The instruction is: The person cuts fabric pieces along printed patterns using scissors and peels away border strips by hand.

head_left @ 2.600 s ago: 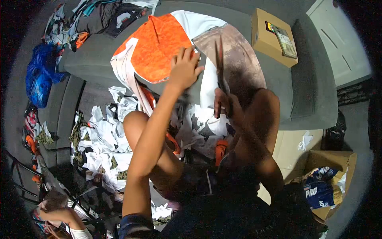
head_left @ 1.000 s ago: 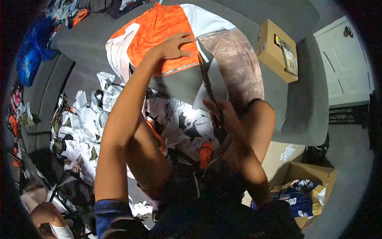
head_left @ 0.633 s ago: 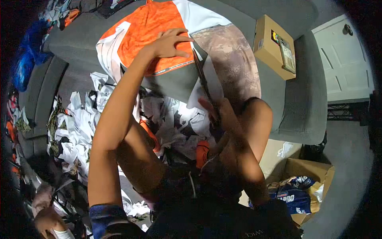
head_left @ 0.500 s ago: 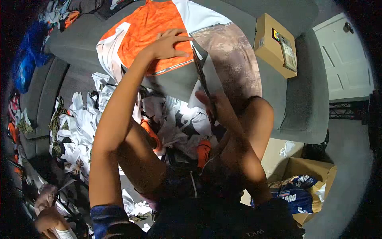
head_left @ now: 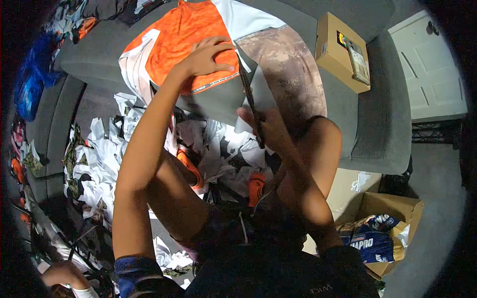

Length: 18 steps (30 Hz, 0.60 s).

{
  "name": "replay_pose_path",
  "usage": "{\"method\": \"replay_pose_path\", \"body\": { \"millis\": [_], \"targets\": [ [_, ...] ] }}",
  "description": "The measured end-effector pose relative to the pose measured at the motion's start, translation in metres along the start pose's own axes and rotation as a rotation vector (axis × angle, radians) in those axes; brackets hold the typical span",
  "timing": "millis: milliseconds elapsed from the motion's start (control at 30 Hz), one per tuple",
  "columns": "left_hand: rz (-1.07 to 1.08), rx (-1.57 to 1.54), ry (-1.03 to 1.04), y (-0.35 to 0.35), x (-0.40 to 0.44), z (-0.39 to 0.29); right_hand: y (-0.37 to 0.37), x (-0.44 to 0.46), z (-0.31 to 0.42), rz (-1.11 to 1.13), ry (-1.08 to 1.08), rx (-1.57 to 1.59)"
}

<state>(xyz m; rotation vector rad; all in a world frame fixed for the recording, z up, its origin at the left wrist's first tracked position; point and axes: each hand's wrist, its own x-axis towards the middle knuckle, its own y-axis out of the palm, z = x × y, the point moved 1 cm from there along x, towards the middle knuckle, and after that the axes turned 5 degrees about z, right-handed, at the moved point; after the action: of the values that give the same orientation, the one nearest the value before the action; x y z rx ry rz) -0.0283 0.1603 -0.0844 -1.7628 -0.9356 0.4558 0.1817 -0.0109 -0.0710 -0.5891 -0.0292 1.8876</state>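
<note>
An orange printed fabric piece (head_left: pixel 174 49), with white panels and a lettered band on its lower edge, lies on the grey couch. My left hand (head_left: pixel 209 58) rests flat on it near the right edge, fingers spread. My right hand (head_left: pixel 272 130) grips dark scissors (head_left: pixel 247 87), whose blades point up along that edge, close to my left fingertips. A white strip of material (head_left: pixel 261 92) hangs right of the blades. Beside it, a brown mottled fabric (head_left: pixel 293 69) drapes over the couch toward my knee. The exact gap between the blades is hard to see.
White and camouflage scraps (head_left: pixel 97 169) cover the floor at left and between my feet. A cardboard box (head_left: pixel 343 54) sits on the couch at right; an open carton (head_left: pixel 410 211) with a blue bag stands below. Another person's hand (head_left: pixel 64 275) shows at lower left.
My right hand and the scissors have shifted slightly left, and the hand is less blurred. My left hand stays on the orange fabric. The other person's hand at lower left has moved.
</note>
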Motion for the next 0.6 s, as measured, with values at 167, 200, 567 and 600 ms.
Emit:
{"method": "replay_pose_path", "body": {
  "millis": [167, 200, 567, 600],
  "targets": [
    [-0.016, -0.011, -0.002, 0.001, 0.0, -0.001, 0.001, -0.002, 0.003, -0.023, -0.007, -0.097],
    [-0.009, -0.004, -0.001, 0.0, 0.0, -0.001, 0.002, -0.001, 0.002, -0.039, -0.034, -0.119],
    [-0.033, 0.004, 0.014, 0.004, 0.001, 0.003, 0.004, -0.01, 0.014, -0.024, 0.079, -0.096],
    [-0.029, 0.01, 0.016, 0.003, 0.0, 0.002, 0.004, -0.01, 0.014, -0.023, 0.084, -0.077]
  ]
}}
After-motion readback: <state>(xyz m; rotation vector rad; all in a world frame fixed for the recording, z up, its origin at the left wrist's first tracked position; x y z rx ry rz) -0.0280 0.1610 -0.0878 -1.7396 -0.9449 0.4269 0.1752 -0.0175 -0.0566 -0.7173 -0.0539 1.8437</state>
